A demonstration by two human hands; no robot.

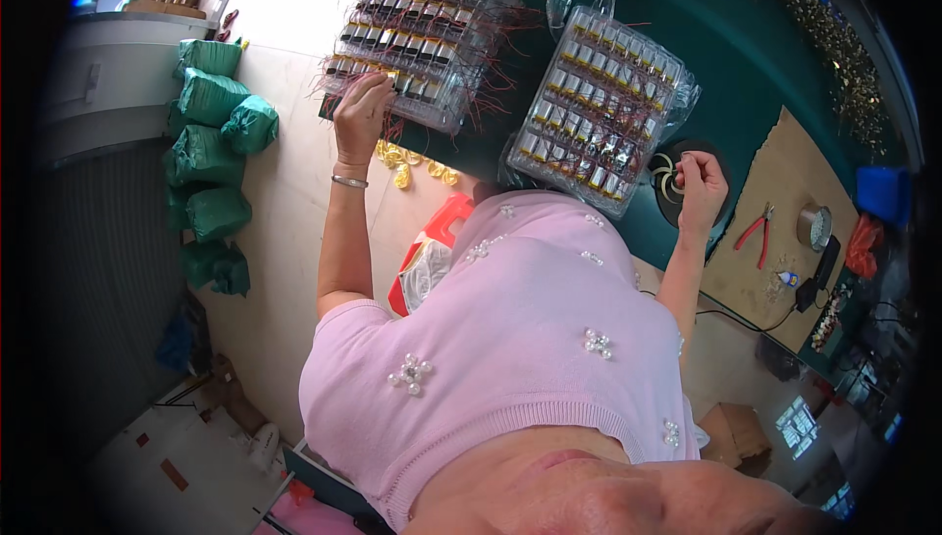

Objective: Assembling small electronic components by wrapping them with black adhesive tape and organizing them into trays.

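several green bags (214, 147) are piled left of the left hand (361, 108), and yellow pieces (402, 178) lie below it. right of the right hand (700, 187), red pliers (756, 234) and a tape roll (813, 227) rest on a brown board (785, 167). one clear tray (444, 121), packed with cells (417, 47) and red wires (394, 130), sits at the left hand's bent fingers; a second tray (567, 186) of cells lies between the hands. the right hand's fingers curl above a dark disc (677, 216). i cannot tell whether either hand grips anything.

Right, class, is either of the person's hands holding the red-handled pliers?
No, the red-handled pliers lie on the brown cardboard, apart from both the left hand and the right hand.
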